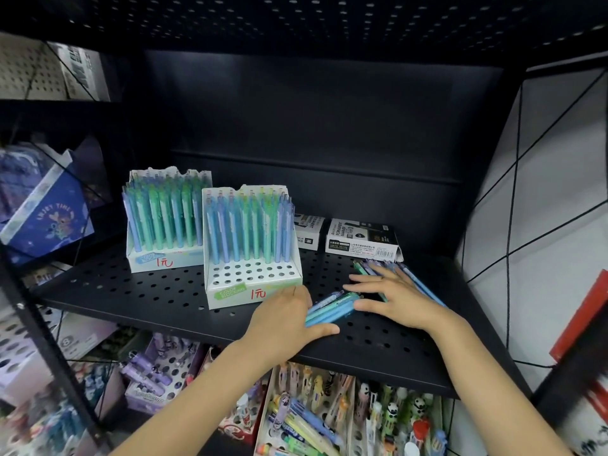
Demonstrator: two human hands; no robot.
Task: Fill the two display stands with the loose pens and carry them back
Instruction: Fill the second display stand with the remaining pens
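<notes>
Two white cardboard display stands hold blue and green pens on a black perforated shelf (131, 291). The rear stand (164, 222) looks full. The front stand (251, 248) has several bare holes in its front rows. Loose blue and green pens (329, 309) lie in a heap on the shelf to the right of the front stand. My left hand (286, 320) curls around the left end of the heap, thumb stretched along the shelf. My right hand (391, 299) lies flat on the pens with straight, spread fingers; more pens (424, 284) stick out behind it.
Two permanent-marker boxes (360, 240) lie at the back of the shelf, right of the stands. A blue notebook (46, 212) leans at the far left. Below the shelf stand trays of novelty pens (329, 416). A white wire-grid wall (543, 192) closes the right side.
</notes>
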